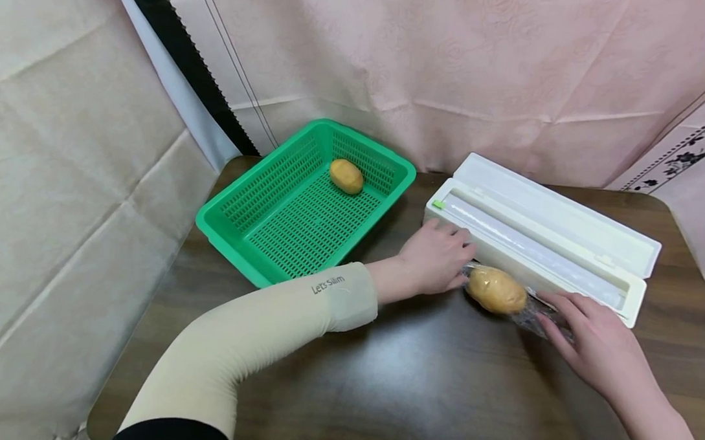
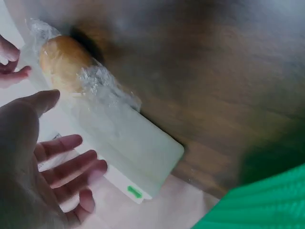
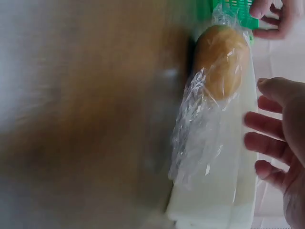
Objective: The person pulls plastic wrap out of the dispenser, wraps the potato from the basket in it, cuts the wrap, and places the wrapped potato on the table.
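A potato (image 1: 496, 290) wrapped in clear cling film (image 3: 200, 129) is in front of a long white cling film box (image 1: 480, 244), between my two hands. The film bunches out beyond both of its ends. My left hand (image 1: 435, 256) is at the potato's left end, against the front of the box in the head view. In the left wrist view its fingers (image 2: 71, 164) are loosely bent and apart from the film. At the other end is my right hand (image 1: 593, 338), thumb and fingers (image 3: 264, 140) spread with a gap between them. Neither hand visibly pinches the film.
A green plastic basket (image 1: 212, 218) stands on the left of the dark wooden table (image 1: 393, 377), with another potato (image 1: 346, 176) in it. The box's lid (image 1: 563, 211) is raised, showing a film roll (image 1: 521, 242). Pink cloth (image 1: 422, 67) hangs behind the table.
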{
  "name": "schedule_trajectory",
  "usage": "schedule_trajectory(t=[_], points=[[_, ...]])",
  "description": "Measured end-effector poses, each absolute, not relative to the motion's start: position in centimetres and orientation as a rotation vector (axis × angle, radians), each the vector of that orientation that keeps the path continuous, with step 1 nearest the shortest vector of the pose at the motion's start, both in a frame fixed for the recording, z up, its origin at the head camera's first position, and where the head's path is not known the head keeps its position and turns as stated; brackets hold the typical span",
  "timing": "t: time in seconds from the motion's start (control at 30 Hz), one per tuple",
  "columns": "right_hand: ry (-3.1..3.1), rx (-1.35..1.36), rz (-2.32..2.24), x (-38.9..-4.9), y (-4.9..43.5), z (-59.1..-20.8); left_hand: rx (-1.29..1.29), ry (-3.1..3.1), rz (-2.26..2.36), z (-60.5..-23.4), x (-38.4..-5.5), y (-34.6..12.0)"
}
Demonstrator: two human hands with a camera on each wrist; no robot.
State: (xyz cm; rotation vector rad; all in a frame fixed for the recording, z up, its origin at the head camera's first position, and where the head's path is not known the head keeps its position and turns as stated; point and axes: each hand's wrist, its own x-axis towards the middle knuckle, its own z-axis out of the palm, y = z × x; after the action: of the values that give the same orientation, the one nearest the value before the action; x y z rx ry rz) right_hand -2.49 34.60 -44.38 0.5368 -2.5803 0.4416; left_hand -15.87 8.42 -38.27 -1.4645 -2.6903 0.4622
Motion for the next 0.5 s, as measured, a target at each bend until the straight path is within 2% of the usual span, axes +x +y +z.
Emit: schedule_trajectory(t=[0.17,0.5], points=[[-2.575,0.570,0.354,-3.8,34.2,-44.3,-1.569,-2.714,0.330,-39.0,-15.5,10.4],[-2.592,0.577,0.271,-4.7,34.1,-44.1,-1.579,-2.845,0.089,-40.5,-15.8,12.3]])
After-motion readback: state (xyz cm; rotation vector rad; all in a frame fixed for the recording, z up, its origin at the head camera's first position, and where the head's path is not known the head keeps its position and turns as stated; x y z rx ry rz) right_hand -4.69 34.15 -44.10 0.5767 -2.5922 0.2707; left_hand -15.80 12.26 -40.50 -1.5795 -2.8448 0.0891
